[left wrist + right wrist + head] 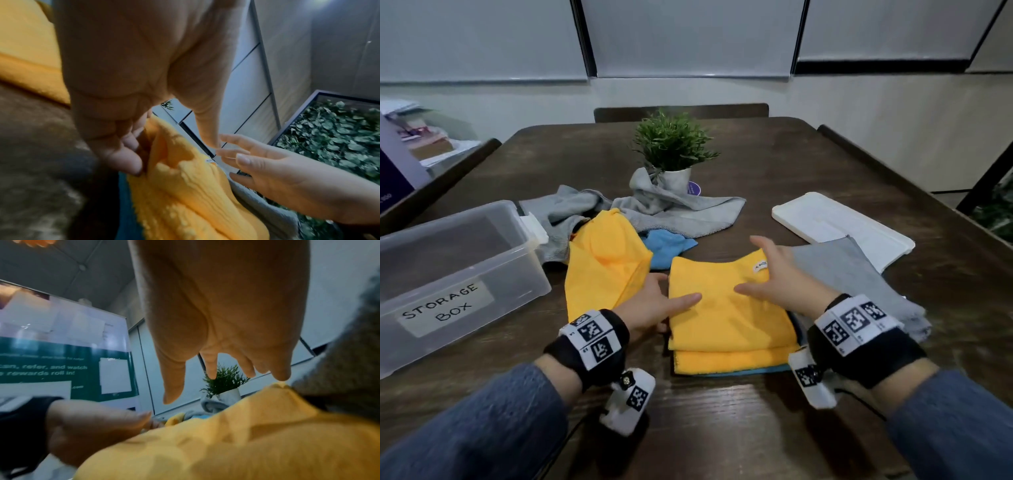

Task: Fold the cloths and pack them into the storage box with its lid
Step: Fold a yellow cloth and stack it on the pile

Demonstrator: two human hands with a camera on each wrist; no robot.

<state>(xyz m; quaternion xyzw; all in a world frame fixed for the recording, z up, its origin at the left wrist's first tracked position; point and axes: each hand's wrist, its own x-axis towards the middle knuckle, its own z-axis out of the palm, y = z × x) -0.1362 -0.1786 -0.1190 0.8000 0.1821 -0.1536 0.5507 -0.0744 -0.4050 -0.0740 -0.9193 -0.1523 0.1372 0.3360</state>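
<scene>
Folded yellow cloth [726,308] tops stack at table's [774,164] near edge. Left hand [654,305] pinches its left edge; right hand [777,277] spread wide just above. Storage box [448,274] at left edge, lid [839,226] right

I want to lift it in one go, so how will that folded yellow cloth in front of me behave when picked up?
The folded yellow cloth is probably floppy: its edge wrinkles at the left hand. Its layers look loose, so it may unfold if lifted by one edge. It likely weighs little, being thin fabric.
</scene>
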